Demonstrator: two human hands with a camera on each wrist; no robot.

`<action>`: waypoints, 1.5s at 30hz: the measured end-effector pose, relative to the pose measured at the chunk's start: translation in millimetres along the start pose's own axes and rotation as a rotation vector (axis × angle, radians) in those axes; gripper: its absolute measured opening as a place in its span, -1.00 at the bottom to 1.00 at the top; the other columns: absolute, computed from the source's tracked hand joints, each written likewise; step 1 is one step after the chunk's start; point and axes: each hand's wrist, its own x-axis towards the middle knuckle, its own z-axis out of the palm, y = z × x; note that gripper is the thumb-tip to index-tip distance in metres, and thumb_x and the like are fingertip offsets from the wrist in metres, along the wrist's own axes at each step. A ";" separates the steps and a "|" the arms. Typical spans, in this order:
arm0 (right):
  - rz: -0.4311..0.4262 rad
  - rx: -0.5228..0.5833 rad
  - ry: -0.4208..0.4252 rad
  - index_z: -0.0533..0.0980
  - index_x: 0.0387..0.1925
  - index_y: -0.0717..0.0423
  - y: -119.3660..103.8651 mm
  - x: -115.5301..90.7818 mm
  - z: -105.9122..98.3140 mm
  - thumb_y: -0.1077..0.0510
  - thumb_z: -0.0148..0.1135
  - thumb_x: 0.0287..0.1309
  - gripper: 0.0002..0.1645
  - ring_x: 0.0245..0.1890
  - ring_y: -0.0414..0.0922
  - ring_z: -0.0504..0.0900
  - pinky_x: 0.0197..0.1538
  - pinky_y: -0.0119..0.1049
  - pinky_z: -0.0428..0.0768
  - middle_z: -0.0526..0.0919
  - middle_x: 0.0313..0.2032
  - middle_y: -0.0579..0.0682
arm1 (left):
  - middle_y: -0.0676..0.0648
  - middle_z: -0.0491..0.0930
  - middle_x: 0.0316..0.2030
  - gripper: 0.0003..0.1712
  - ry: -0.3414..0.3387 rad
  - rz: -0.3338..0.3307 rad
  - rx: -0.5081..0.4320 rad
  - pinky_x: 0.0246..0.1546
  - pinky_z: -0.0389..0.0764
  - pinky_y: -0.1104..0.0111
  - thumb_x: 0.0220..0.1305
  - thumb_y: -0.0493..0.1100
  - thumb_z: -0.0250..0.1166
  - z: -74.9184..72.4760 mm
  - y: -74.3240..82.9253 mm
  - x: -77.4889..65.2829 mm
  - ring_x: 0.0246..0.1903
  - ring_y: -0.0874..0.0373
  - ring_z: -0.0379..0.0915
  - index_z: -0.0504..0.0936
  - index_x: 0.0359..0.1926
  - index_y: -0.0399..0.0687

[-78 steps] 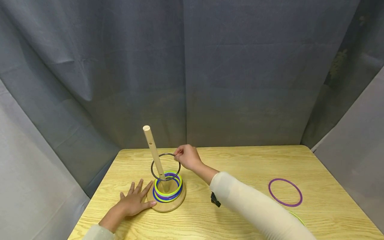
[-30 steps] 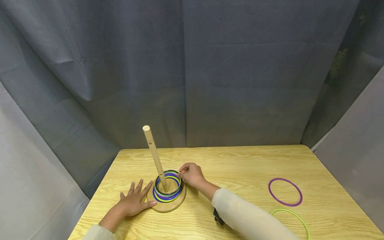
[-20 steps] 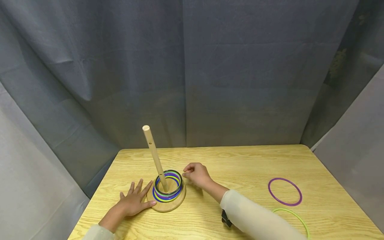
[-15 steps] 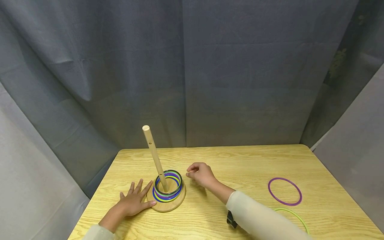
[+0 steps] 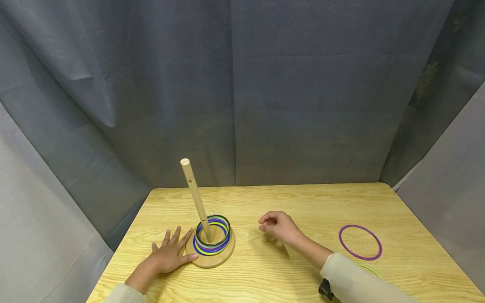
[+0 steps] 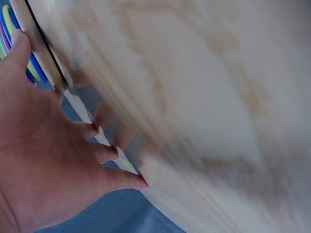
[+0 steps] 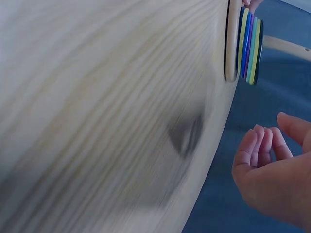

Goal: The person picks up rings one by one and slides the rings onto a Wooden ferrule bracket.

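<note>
A wooden peg (image 5: 194, 193) stands on a round wooden base (image 5: 210, 261) left of the table's middle. Several coloured rings lie stacked round the peg's foot, with a black ring (image 5: 230, 230) on top. My left hand (image 5: 166, 254) is spread beside the base, its thumb on the base's edge; the left wrist view shows the same hand (image 6: 58, 145) with fingertips on the tabletop. Right of the stand, my right hand (image 5: 282, 229) hovers over the table with loosely curled fingers and nothing in them. In the right wrist view, that hand (image 7: 277, 174) shows a gap between thumb and fingers.
A purple ring (image 5: 360, 242) lies flat on the right side of the wooden table (image 5: 303, 202). Nearer the front, a yellow-green ring (image 5: 369, 269) is mostly hidden under the right sleeve (image 5: 360, 280). Grey curtains (image 5: 303, 92) hang behind and at both sides.
The black ring went down the peg onto the stack, and my right hand let go of it. That hand has since moved right, away from the stand. My left hand has stayed put.
</note>
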 end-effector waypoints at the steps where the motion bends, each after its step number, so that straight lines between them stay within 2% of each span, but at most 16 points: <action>1: -0.007 0.004 -0.015 0.64 -0.11 0.32 1.5 -4.2 -5.5 0.24 0.38 0.32 -0.80 -0.21 0.14 0.67 -0.13 -0.03 0.71 0.67 -0.28 0.10 | -0.32 -0.21 0.63 0.06 0.000 0.001 -0.002 0.17 -0.28 -0.69 0.33 0.57 0.07 0.1 -0.1 0.3 0.55 -0.52 -0.40 -0.04 0.66 0.30; 5: -0.018 -0.008 -0.057 0.63 -0.09 0.31 8.8 -21.3 -27.5 0.25 0.35 0.35 -0.81 -0.18 0.16 0.66 -0.13 -0.10 0.71 0.67 -0.24 0.13 | -0.33 -0.21 0.63 0.05 0.003 0.005 -0.001 0.16 -0.27 -0.70 0.34 0.56 0.07 0.2 0.1 1.2 0.54 -0.54 -0.38 -0.03 0.66 0.30; 11: -0.005 -0.029 -0.109 0.58 -0.02 0.39 27.4 -44.1 -60.9 0.24 0.33 0.37 -0.72 -0.17 0.03 0.63 -0.13 -0.19 0.70 0.66 -0.17 0.17 | -0.31 -0.23 0.64 0.06 -0.005 -0.001 0.009 0.17 -0.27 -0.69 0.32 0.59 0.05 0.6 -1.4 2.5 0.55 -0.52 -0.39 -0.05 0.66 0.31; 16: -0.005 -0.053 -0.150 0.58 -0.01 0.40 43.8 -65.1 -86.8 0.25 0.34 0.35 -0.71 -0.13 0.02 0.62 -0.10 -0.36 0.67 0.66 -0.12 0.23 | -0.29 -0.24 0.64 0.08 -0.010 -0.002 0.016 0.18 -0.27 -0.69 0.31 0.61 0.03 0.0 -1.2 3.2 0.56 -0.50 -0.40 -0.07 0.66 0.33; 21: 0.015 -0.081 -0.170 0.58 0.00 0.41 55.7 -88.9 -113.1 0.25 0.34 0.35 -0.69 -0.12 -0.01 0.63 -0.10 -0.39 0.66 0.66 -0.07 0.24 | -0.30 -0.23 0.64 0.07 -0.007 0.000 0.006 0.17 -0.28 -0.69 0.32 0.59 0.05 0.0 -0.8 2.2 0.55 -0.52 -0.40 -0.06 0.66 0.33; 32: 0.102 -0.167 -0.067 0.56 0.06 0.47 76.6 -134.8 -157.1 0.20 0.38 0.32 -0.57 -0.17 -0.23 0.66 -0.13 -0.40 0.68 0.69 -0.04 0.20 | -0.32 -0.22 0.63 0.05 0.000 0.002 0.003 0.15 -0.27 -0.70 0.33 0.58 0.07 1.2 -0.3 1.9 0.54 -0.54 -0.39 -0.05 0.66 0.33; 35: 0.110 -0.224 -0.011 0.59 0.03 0.42 82.8 -147.8 -163.3 0.19 0.40 0.30 -0.60 -0.20 -0.31 0.65 -0.14 -0.41 0.67 0.72 -0.07 0.17 | -0.31 -0.23 0.64 0.06 -0.003 0.000 0.009 0.16 -0.27 -0.70 0.32 0.59 0.05 2.2 -1.4 2.9 0.55 -0.53 -0.39 -0.05 0.66 0.34; 40: 0.176 -0.297 0.095 0.64 0.01 0.32 90.9 -166.4 -170.1 0.14 0.45 0.27 -0.61 -0.19 -0.43 0.61 -0.13 -0.44 0.65 0.74 -0.07 0.11 | -0.30 -0.23 0.64 0.06 -0.006 0.000 0.011 0.17 -0.26 -0.69 0.32 0.60 0.04 2.5 -2.9 3.3 0.55 -0.51 -0.40 -0.06 0.66 0.34; 45: 0.269 -0.329 0.136 0.64 0.05 0.28 99.7 -173.4 -176.2 0.08 0.49 0.22 -0.54 -0.17 -0.45 0.58 -0.11 -0.47 0.62 0.71 0.01 0.09 | -0.32 -0.22 0.63 0.05 0.000 0.004 0.013 0.15 -0.25 -0.70 0.33 0.58 0.06 1.8 -1.9 2.5 0.54 -0.53 -0.37 -0.06 0.66 0.35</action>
